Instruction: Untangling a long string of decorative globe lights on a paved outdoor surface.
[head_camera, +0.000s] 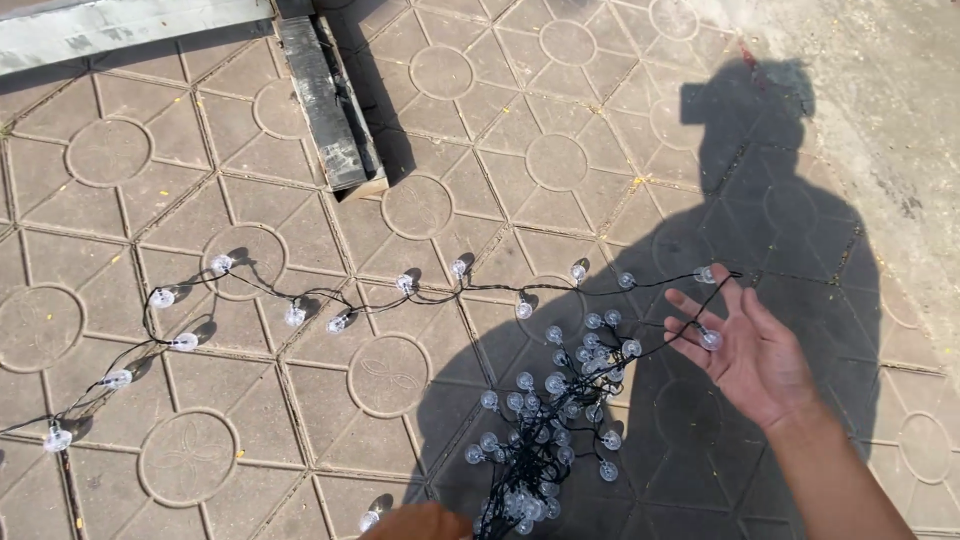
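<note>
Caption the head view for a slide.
Right hand lifts a black string of clear globe lights off patterned paving; left hand holds the bundle.

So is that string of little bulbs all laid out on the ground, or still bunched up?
Partly spread. One end of the string of bulbs trails across the paving; the rest hangs tangled between the right hand and left hand.

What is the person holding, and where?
The right hand holds a string of lights by its wire, draped over the fingers. The left hand grips the bunched part.
</note>
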